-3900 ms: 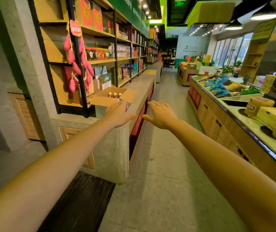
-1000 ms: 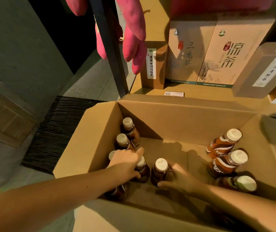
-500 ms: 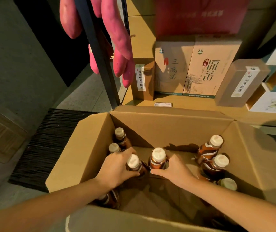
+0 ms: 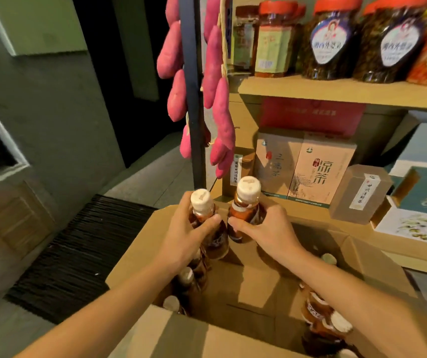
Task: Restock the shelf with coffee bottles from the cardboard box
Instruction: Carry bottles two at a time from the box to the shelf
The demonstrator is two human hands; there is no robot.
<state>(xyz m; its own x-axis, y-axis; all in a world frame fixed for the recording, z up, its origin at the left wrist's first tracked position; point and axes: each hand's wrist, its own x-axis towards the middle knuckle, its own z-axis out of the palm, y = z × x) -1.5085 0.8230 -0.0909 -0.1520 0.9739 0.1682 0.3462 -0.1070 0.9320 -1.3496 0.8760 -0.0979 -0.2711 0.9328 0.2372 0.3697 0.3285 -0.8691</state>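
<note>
My left hand (image 4: 185, 235) grips a brown coffee bottle with a white cap (image 4: 202, 200), held upright above the open cardboard box (image 4: 135, 254). Beside it my right hand (image 4: 269, 232) grips a second coffee bottle (image 4: 246, 202), also upright, slightly higher. The two bottles nearly touch. More bottles stand in the box: several along its left side (image 4: 189, 280) and some lying at the right (image 4: 321, 313). The lower wooden shelf (image 4: 308, 215) lies just behind the box.
Tea cartons (image 4: 321, 171) and a pale small box (image 4: 359, 195) fill the lower shelf. Jars with red lids (image 4: 334, 40) stand on the upper shelf (image 4: 336, 90). Pink sweet potatoes (image 4: 220, 120) hang on a dark post (image 4: 194, 99) to the left. A black floor mat (image 4: 78, 254) lies at left.
Both hands have lifted their bottles up out of the box to shelf height. My view has tilted upward, bringing the upper shelf with jars into sight.
</note>
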